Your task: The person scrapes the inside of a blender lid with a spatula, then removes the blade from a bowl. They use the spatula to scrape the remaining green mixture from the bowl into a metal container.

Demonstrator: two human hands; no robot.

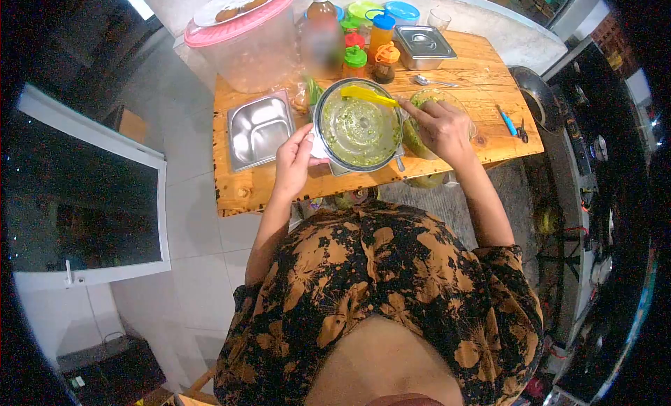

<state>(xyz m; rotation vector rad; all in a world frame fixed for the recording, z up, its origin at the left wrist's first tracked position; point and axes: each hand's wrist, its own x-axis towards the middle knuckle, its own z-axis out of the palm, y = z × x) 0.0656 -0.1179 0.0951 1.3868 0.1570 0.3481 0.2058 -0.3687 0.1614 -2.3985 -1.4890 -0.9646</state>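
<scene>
My left hand is closed on the white handle of a clear round food processor bowl, its inside smeared with green mash. In my right hand is the handle end of a yellow spatula, whose blade lies across the bowl's far rim. A clear bowl with more green mash sits under and beside my right hand, partly covered by it. Left of my left hand lies a shiny steel pan. Some green leaves show behind the processor bowl.
On the wooden table stand several squeeze bottles, a lidded steel container, spoons and a large pink-lidded tub. A blue-handled tool lies near the right edge. A wok is beyond it.
</scene>
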